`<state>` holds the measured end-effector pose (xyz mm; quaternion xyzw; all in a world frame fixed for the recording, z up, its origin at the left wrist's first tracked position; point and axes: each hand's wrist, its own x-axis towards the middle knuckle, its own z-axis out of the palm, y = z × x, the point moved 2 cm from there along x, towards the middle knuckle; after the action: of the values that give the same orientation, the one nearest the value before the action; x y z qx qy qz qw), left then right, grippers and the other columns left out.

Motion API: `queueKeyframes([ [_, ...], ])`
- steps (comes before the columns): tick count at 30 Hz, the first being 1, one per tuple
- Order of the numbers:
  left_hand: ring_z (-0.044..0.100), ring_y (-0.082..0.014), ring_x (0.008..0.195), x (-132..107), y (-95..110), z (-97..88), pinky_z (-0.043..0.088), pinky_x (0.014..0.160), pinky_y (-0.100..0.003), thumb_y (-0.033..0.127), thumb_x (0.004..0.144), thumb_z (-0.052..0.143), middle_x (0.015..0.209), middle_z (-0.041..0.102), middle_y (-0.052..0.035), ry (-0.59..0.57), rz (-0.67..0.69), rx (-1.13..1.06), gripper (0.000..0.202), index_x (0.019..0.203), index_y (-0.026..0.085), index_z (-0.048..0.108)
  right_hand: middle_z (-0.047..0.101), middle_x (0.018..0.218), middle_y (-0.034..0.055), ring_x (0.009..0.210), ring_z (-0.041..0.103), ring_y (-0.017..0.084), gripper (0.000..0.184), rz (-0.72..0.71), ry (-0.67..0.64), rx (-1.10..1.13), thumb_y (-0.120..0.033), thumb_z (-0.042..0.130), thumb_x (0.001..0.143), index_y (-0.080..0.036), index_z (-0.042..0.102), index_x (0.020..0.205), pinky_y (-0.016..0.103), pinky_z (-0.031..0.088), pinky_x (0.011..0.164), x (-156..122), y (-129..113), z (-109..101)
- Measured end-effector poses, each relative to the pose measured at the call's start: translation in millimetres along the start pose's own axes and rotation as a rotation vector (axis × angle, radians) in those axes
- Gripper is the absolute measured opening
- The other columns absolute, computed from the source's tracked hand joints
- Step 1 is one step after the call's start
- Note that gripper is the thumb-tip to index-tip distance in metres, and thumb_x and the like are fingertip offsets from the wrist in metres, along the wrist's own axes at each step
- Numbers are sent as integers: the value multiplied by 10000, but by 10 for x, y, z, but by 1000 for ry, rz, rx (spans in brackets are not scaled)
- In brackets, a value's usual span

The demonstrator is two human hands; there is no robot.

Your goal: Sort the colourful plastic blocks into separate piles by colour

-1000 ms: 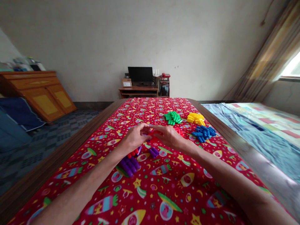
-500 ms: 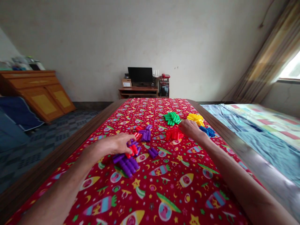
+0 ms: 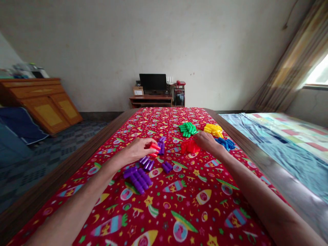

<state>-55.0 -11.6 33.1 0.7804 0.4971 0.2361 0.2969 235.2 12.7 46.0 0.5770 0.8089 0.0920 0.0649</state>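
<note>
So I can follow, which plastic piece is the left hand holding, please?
The red piece at the left hand's fingertips, apart from the red pile beside the right hand.

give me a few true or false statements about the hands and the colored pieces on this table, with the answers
The left hand holds a red plastic piece: true.
The right hand is right beside the red pile: true.
The yellow pieces lie nearest the left hand: false, the purple pieces lie nearer.
The blue pile sits toward the table's left edge: false, the blue pile sits toward the right edge.
</note>
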Motion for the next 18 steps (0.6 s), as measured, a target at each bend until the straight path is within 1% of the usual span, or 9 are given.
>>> queueKeyframes([
  [2, 704, -234, 874, 38, -8, 38, 544, 773, -344, 369, 717, 653, 977, 746, -84, 18, -4, -181, 364, 1018, 164, 649, 654, 856, 144, 710, 591, 181, 332, 58, 23, 37, -97, 344, 928, -87, 673, 973, 263, 360, 585, 4, 33, -28],
  [4, 708, -242, 882, 67, 13, 90, 550, 796, -371, 357, 683, 691, 989, 744, -99, 39, -13, -300, 415, 1041, 161, 621, 649, 797, 132, 653, 564, 165, 329, 93, 83, 87, -99, 360, 917, -91, 689, 905, 264, 332, 570, -10, 39, -87],
  [6, 710, -244, 861, 85, 64, 160, 553, 791, -383, 350, 648, 729, 951, 745, -93, 78, -12, -344, 455, 1042, 165, 599, 632, 723, 100, 607, 523, 140, 328, 44, 186, 199, -116, 374, 922, -95, 693, 850, 259, 310, 565, -45, -26, -155],
  [8, 708, -240, 825, 88, 135, 252, 556, 763, -376, 357, 626, 752, 895, 742, -68, 127, 8, -330, 469, 1025, 176, 583, 619, 690, 58, 593, 491, 115, 314, -160, 304, 393, -179, 398, 948, -108, 693, 865, 242, 306, 572, -98, -186, -207],
  [10, 702, -230, 803, 75, 214, 358, 556, 732, -356, 380, 638, 750, 854, 732, -43, 164, 45, -292, 453, 1008, 193, 568, 628, 703, 24, 595, 483, 95, 280, -438, 337, 614, -250, 443, 955, -126, 693, 939, 217, 312, 574, -158, -395, -221],
  [11, 699, -226, 801, 64, 251, 409, 554, 721, -345, 396, 656, 741, 850, 727, -35, 173, 69, -271, 442, 1008, 202, 558, 634, 714, 13, 592, 482, 87, 261, -538, 331, 701, -264, 468, 947, -133, 691, 979, 207, 313, 570, -182, -487, -219],
  [13, 694, -220, 816, 38, 316, 486, 554, 711, -329, 425, 697, 719, 871, 717, -32, 197, 116, -221, 430, 1025, 217, 535, 637, 714, 1, 576, 474, 76, 235, -620, 314, 794, -246, 505, 924, -138, 689, 1024, 196, 307, 557, -199, -596, -209],
  [15, 685, -220, 843, 18, 357, 512, 558, 722, -333, 438, 718, 707, 908, 698, -40, 241, 160, -146, 434, 1041, 219, 518, 612, 667, -10, 558, 455, 72, 204, -577, 347, 791, -208, 525, 896, -131, 701, 965, 198, 293, 549, -171, -567, -210],
  [18, 659, -224, 921, 16, 369, 453, 558, 794, -367, 405, 773, 659, 980, 659, -57, 320, 257, -4, 361, 1045, 209, 524, 572, 603, -14, 550, 454, 83, 220, -357, 437, 721, -212, 515, 879, -133, 697, 782, 217, 282, 552, -55, -295, -193],
])
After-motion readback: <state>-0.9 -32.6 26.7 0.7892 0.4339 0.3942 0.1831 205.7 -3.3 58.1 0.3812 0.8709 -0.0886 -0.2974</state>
